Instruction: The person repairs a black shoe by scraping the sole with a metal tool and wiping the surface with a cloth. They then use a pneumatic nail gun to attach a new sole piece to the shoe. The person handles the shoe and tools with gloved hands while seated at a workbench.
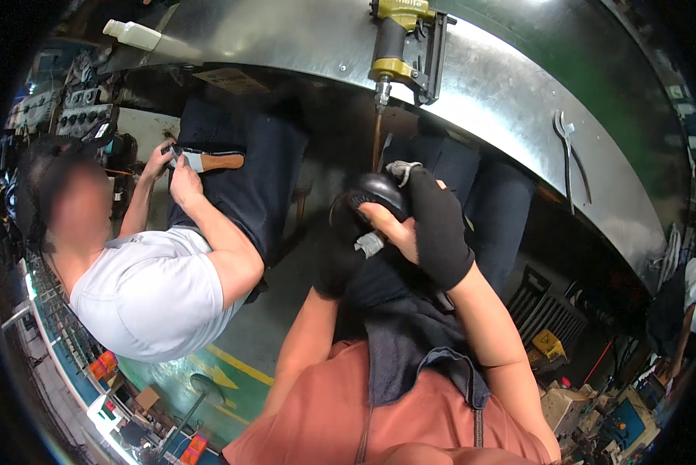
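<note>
1. Metal table (503, 85): curved sheet-steel surface arching across the top, from 11 o'clock round to 3 o'clock.
2. Co-worker in a white shirt (150, 291): seated at 9 o'clock, dark trousers, both hands together over a wood-handled tool (212, 161) held at the lap.
3. Person's own body: salmon-coloured top (363, 418) at 6 o'clock, with a dark apron (398, 341) over the lap just above it.
4. Right hand (433, 221): black fingerless glove, just right of centre, closed over the top and right side of the black shoe; bare fingertips press on the shoe's near side.
5. Left hand (336, 260): black glove, just left of centre, under and against the shoe's left side; it appears to grip, though the fingers are largely hidden in the dark.
6. Black shoe (371, 201): dark rounded toe or heel part, at the picture's centre, held between both hands over the lap, below the table edge. A small pale scrap (369, 243) sticks out at its lower side.
7. Pneumatic nail gun (406, 46): yellow and black, lying on the table at 12 o'clock, its hose end hanging over the edge directly above the shoe.
8. Pliers (569, 155): steel, flat on the table at 2 o'clock.
9. White plastic bottle (131, 32): lying on the table at 11 o'clock.
</note>
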`<state>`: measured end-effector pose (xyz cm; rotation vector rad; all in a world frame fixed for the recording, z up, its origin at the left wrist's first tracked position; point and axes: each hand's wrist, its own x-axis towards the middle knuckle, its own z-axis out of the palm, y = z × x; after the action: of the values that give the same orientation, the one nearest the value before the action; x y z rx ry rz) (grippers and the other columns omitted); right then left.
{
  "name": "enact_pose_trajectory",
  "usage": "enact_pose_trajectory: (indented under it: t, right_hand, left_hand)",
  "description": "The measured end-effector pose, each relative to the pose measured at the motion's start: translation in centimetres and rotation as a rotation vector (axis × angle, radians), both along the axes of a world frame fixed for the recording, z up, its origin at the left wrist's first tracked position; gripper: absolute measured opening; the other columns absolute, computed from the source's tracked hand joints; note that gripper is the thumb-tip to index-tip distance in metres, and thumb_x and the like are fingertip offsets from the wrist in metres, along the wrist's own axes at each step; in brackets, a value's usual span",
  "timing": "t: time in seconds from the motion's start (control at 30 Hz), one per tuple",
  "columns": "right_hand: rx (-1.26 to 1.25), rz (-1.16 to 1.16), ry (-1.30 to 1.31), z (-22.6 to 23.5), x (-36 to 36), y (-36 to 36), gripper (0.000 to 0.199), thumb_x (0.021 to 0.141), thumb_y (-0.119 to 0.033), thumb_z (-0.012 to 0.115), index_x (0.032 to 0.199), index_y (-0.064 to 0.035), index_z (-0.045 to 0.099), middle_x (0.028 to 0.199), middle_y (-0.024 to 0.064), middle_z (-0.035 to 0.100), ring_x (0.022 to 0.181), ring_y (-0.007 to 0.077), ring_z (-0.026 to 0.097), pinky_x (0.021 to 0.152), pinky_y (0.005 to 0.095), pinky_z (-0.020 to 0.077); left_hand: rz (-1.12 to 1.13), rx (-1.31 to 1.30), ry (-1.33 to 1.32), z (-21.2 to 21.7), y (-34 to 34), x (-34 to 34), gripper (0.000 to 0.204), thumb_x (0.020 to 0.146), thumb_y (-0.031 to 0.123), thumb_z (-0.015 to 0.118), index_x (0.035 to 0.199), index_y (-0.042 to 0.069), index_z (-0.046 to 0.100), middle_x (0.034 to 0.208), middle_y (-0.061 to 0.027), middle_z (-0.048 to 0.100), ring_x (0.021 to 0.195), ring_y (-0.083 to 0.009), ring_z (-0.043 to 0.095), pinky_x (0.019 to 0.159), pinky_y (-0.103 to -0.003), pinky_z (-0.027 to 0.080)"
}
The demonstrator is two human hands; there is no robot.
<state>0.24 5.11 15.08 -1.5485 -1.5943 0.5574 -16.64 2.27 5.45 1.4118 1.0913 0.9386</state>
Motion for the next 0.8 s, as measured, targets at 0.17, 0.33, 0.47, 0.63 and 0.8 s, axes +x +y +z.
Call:
enact_pose_trajectory:
  t: [0.17, 0.33, 0.47, 0.63, 0.8]
  right_hand:
    - [-0.28, 0.007, 0.23, 1.8, 2.3, -0.5, 0.05, 0.077, -0.037, 0.075, 0.105, -0.0005, 0.057, 0.082, 0.0205, 0.066, 0.073, 0.0335, 0.067, 0.064, 0.0369, 0.0522]
    - [-0.134, -0.129, 0.183, -0.5, 2.2, -1.1, 0.048, 0.078, -0.037, 0.073, 0.104, -0.0005, 0.057, 0.079, 0.0213, 0.065, 0.07, 0.0368, 0.067, 0.063, 0.04, 0.0531]
    - [0.034, -0.097, 0.046, -1.0, 1.0, -1.5, 0.048, 0.076, -0.038, 0.075, 0.103, -0.0036, 0.055, 0.077, 0.0191, 0.065, 0.067, 0.0351, 0.066, 0.058, 0.0417, 0.0513]
    - [0.064, -0.094, 0.047, -0.9, 1.7, -4.2, 0.052, 0.075, -0.037, 0.077, 0.105, 0.0, 0.057, 0.078, 0.0192, 0.065, 0.068, 0.035, 0.065, 0.063, 0.0409, 0.0516]
    - [0.159, -0.236, 0.208, -0.7, 4.3, -5.8, 0.051, 0.076, -0.036, 0.076, 0.103, 0.0038, 0.058, 0.082, 0.0227, 0.065, 0.074, 0.0357, 0.067, 0.068, 0.0393, 0.0525]
  left_hand:
    - [-0.122, 0.053, 0.007, 3.4, 2.1, 2.0, 0.05, 0.079, 0.004, 0.065, 0.127, 0.001, 0.051, 0.109, -0.013, 0.061, 0.099, -0.0249, 0.061, 0.087, -0.033, 0.047]
    - [-0.195, 0.102, -0.06, 6.8, 4.7, 2.5, 0.047, 0.081, 0.002, 0.064, 0.126, -0.002, 0.051, 0.11, -0.0131, 0.063, 0.101, -0.0208, 0.06, 0.09, -0.03, 0.046]
    - [0.0, -0.062, -0.225, 6.3, 11.2, 2.4, 0.037, 0.088, 0.0, 0.051, 0.124, -0.006, 0.053, 0.114, -0.0121, 0.061, 0.107, -0.0191, 0.057, 0.095, -0.032, 0.044]
    - [-0.12, 0.134, 0.919, 9.2, 26.5, 13.9, 0.073, 0.072, 0.061, 0.063, 0.109, -0.001, 0.064, 0.109, -0.0241, 0.064, 0.104, -0.0359, 0.062, 0.091, -0.043, 0.048]
    - [0.239, -0.109, 1.129, 7.3, 29.5, 19.0, 0.101, 0.057, 0.068, 0.075, 0.127, -0.002, 0.05, 0.126, -0.0213, 0.055, 0.116, -0.0308, 0.056, 0.097, -0.039, 0.047]
